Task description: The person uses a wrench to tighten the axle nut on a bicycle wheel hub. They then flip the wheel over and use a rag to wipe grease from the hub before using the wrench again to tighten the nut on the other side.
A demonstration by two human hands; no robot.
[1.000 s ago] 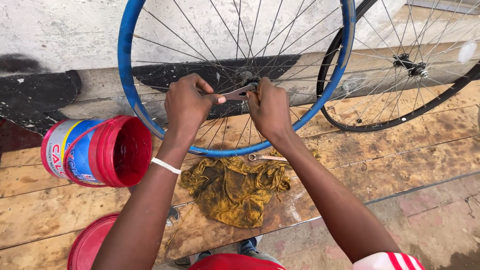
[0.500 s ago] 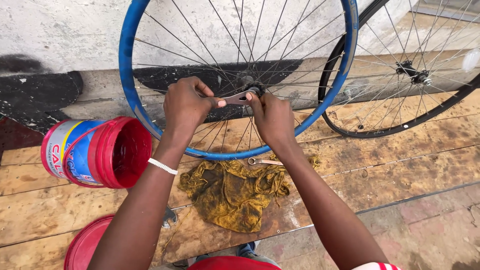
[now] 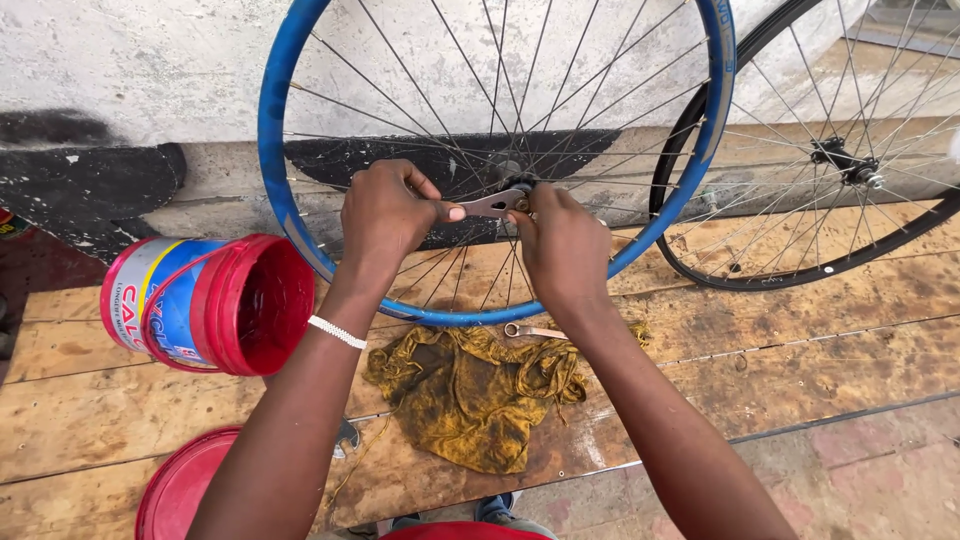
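A blue-rimmed bicycle wheel [image 3: 280, 180] stands upright on wooden boards, leaning toward the wall. My left hand [image 3: 385, 212] grips a flat metal spanner [image 3: 492, 205] whose head sits on the wheel's hub [image 3: 516, 184]. My right hand [image 3: 562, 245] is closed at the hub just right of the spanner's head; what its fingers pinch is hidden. A white bead bracelet [image 3: 336, 332] circles my left wrist.
A black-rimmed wheel [image 3: 800, 275] leans at the right. A red bucket [image 3: 205, 305] lies on its side at the left, its red lid [image 3: 185, 485] near the front edge. A dirty yellow rag [image 3: 470, 390] and a small spanner [image 3: 535, 331] lie on the wooden boards [image 3: 820, 350].
The view has shifted slightly. Both hands stay at the hub, and the spanner handle has swung a little lower under my left hand.
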